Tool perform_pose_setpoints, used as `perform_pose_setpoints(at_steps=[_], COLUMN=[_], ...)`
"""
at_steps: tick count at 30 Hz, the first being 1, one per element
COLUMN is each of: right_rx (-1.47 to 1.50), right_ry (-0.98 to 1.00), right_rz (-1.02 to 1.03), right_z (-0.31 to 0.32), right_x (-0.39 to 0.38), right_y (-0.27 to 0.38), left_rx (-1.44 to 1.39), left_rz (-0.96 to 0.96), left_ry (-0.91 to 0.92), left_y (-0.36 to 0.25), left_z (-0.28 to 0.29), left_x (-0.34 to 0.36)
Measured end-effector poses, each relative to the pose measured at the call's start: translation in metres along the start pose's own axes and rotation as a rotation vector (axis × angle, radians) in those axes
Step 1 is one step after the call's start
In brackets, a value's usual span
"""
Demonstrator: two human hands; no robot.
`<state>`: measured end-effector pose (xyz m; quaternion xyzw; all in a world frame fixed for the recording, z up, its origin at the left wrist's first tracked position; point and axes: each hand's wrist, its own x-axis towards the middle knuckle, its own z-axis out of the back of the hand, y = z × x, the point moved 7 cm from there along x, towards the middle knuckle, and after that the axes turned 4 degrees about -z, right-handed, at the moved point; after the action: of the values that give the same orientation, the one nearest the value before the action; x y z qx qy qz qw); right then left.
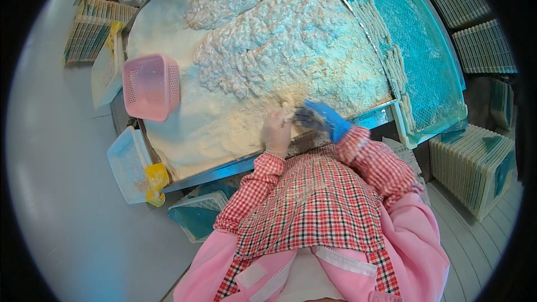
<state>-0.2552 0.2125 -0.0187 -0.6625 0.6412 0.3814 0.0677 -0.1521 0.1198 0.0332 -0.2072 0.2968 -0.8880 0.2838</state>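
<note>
At the near edge of a crumb-covered worktable, my left hand [277, 133] in a thin pale glove is closed on a small crumb-coated strip of raw meat or fish [287, 105]. My right hand [323, 119] wears a blue glove with dark, powdered fingers. Its fingers are bent in against the same strip, meeting the left fingertips. Part of the piece is hidden by the fingers. Loose pale crumbs [240, 114] lie around both hands. Just beyond them spreads a large heap of glistening, pale pink raw strips [263, 39].
A pink perforated basket [146, 92] sits on the table's left side. To the right, a turquoise mesh tray [419, 50] holds rows of coated strips [398, 72]. Stacked trays [470, 168] stand at the lower right. White containers [127, 162] flank the left edge.
</note>
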Motion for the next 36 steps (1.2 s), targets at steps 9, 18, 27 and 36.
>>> perform_pose_setpoints(at_steps=[9, 18, 27, 36], right_rx=[0.263, 0.29, 0.4, 0.284], right_ry=[0.043, -0.032, 0.026, -0.063], right_rz=[-0.065, 0.425, 0.182, 0.176], right_z=[-0.059, -0.062, 0.003, 0.039], right_x=[0.01, -0.01, -0.036, -0.03], right_y=[-0.039, 0.007, 0.036, 0.053], left_rx=[0.0, -0.176, 0.129, -0.394], left_rz=[0.195, -0.042, 0.045, 0.254], left_ry=[-0.191, -0.017, 0.193, 0.192], left_y=[-0.04, -0.054, -0.051, -0.028], left_z=[0.035, -0.005, -0.032, -0.025], left_x=[0.025, 0.048, 0.128, 0.138])
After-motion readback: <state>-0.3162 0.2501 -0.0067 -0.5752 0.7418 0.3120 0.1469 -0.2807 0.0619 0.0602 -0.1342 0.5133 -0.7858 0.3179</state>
